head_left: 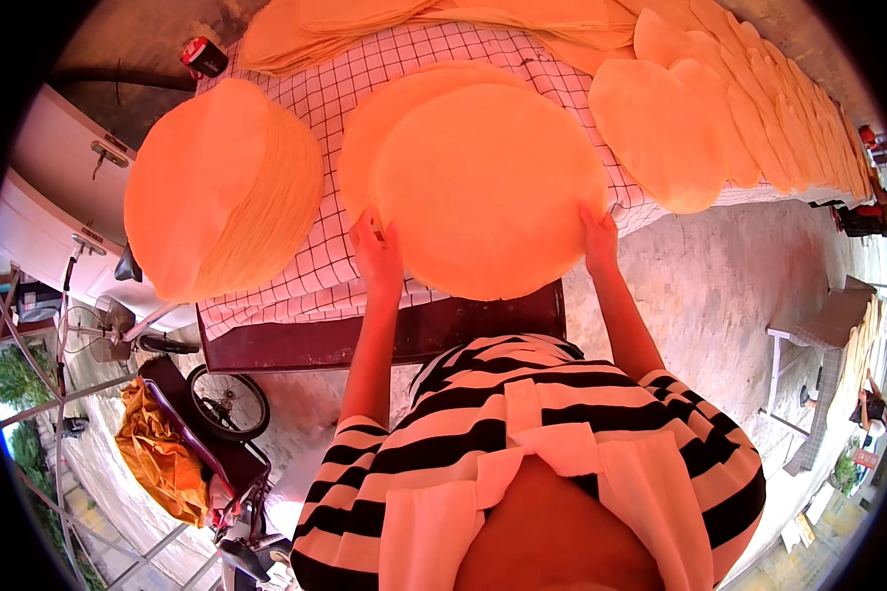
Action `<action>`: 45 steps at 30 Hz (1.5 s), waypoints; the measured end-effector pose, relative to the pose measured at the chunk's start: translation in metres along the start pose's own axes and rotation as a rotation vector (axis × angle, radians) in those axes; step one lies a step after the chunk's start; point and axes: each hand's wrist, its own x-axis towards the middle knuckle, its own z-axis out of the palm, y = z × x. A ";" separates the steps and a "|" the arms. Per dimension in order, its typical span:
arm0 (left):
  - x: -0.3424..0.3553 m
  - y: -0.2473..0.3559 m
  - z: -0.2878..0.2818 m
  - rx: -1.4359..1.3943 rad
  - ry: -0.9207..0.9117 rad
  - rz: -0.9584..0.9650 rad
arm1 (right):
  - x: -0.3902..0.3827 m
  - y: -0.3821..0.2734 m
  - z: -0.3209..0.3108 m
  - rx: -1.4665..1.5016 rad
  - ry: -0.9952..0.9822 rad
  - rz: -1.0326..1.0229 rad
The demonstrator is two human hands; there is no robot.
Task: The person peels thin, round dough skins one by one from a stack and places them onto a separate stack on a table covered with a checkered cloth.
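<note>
A large, thin round sheet (488,187), like a flat pancake, lies in front of me at the near edge of the cloth-covered table. My left hand (376,254) pinches its lower left rim, thumb toward the sheet. At the opposite rim, my right hand (599,239) grips the edge, its fingers partly hidden. Beneath and behind this sheet, other round sheets (359,133) show, shifted to the upper left. To the left stands a thick, fanned stack of similar sheets (202,182). Everything looks orange-pink in this light.
The table's checked cloth (340,74) hangs over a dark red front edge (384,340). Overlapping sheets (759,108) cover its right and far sides. A red and black container (204,57) stands at the far left. A tricycle with an orange cover (158,453) is parked lower left.
</note>
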 end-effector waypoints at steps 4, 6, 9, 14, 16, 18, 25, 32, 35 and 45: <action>0.023 -0.019 0.002 0.273 0.107 0.293 | 0.003 0.001 0.000 0.004 -0.011 0.023; 0.035 -0.020 0.006 0.319 0.066 0.178 | 0.004 0.001 0.000 0.001 0.002 -0.008; 0.056 -0.018 0.008 0.351 0.013 -0.019 | 0.007 0.006 -0.004 -0.038 0.012 -0.019; 0.074 -0.015 0.010 0.364 -0.086 -0.204 | 0.003 0.003 -0.001 0.001 0.001 -0.005; 0.079 -0.016 0.010 0.343 -0.129 -0.272 | 0.001 0.001 0.000 0.001 0.013 0.002; 0.082 -0.017 0.010 0.329 -0.128 -0.273 | 0.000 0.001 0.000 -0.020 0.017 0.001; 0.092 -0.012 0.012 0.376 -0.148 -0.320 | -0.006 -0.006 0.006 0.026 0.012 -0.028; 0.070 0.004 0.022 0.389 0.130 0.090 | -0.003 0.002 -0.002 0.001 -0.002 -0.003; 0.065 0.006 0.024 0.552 0.291 0.432 | -0.008 -0.003 0.001 0.038 -0.028 -0.013; 0.085 -0.011 0.027 0.228 0.038 -0.049 | -0.008 0.007 -0.009 0.056 -0.045 0.008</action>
